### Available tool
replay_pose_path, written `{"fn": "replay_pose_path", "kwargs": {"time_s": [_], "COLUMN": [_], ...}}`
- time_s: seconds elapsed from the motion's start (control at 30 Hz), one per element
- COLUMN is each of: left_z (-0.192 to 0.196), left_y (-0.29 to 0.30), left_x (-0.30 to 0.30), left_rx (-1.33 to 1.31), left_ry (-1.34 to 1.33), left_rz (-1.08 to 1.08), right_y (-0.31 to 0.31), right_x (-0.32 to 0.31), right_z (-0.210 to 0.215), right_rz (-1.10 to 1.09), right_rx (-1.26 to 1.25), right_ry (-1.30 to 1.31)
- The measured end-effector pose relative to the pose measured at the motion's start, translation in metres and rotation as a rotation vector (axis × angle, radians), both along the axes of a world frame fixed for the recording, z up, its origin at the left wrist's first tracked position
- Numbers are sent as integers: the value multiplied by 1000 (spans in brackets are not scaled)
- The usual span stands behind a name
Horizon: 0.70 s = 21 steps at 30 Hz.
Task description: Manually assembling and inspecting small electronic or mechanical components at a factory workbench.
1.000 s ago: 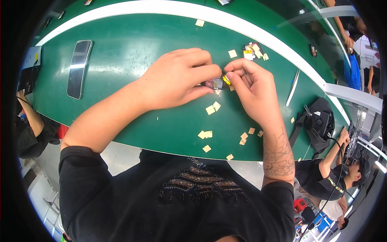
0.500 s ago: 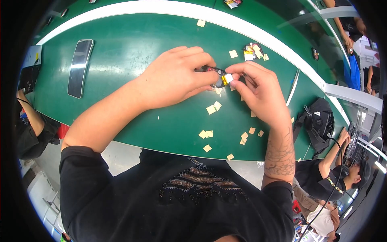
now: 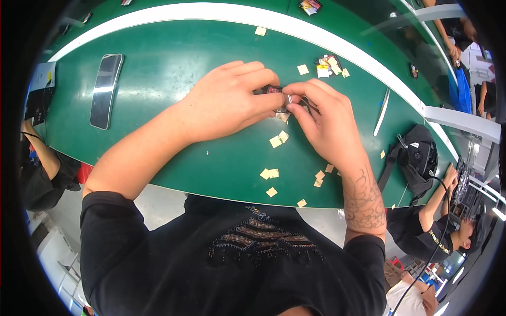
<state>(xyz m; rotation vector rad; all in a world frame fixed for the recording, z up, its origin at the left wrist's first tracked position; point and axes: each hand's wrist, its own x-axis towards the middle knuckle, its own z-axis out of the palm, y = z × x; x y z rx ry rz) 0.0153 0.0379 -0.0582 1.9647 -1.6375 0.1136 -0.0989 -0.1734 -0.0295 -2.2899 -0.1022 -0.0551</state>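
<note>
My left hand is closed around a small dark electronic housing, most of it hidden by the fingers. Between the thumb and forefinger of my right hand is a small silver battery pack, seen nearly edge-on at the housing's right end. Whether it sits inside the housing cannot be made out. Under my hands, pale yellow paper squares lie scattered on the green table. Just beyond my right hand rests another dark housing with a battery and several squares on it.
A phone lies at the left. On the right are a thin white strip and a black bag. A white curved bar borders the table's far side. Other people work at the left and right edges.
My right hand has shifted left and brought the battery up against the housing, turning it from showing its flat face to nearly edge-on. My left hand has hardly moved.
</note>
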Motion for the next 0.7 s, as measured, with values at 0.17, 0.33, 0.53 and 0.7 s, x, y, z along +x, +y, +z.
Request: {"fn": "replay_pose_path", "kwargs": {"time_s": [0.17, 0.33, 0.53, 0.7], "left_z": [3, 4, 5, 3], "left_y": [-1, -1, -2, -2], "left_x": [-1, -3, -7, -11], "left_rx": [6, 24, 16, 31], "left_ry": [71, 108, 116, 100], "left_rz": [13, 45, 84, 104], "right_y": [3, 3, 2, 11], "right_x": [-1, -1, -2, -3], "right_z": [0, -5, -11, 2], "right_rz": [-23, -95, -127, -155], "right_rx": [1, 68, 135, 36], "right_ry": [22, 106, 82, 120]}}
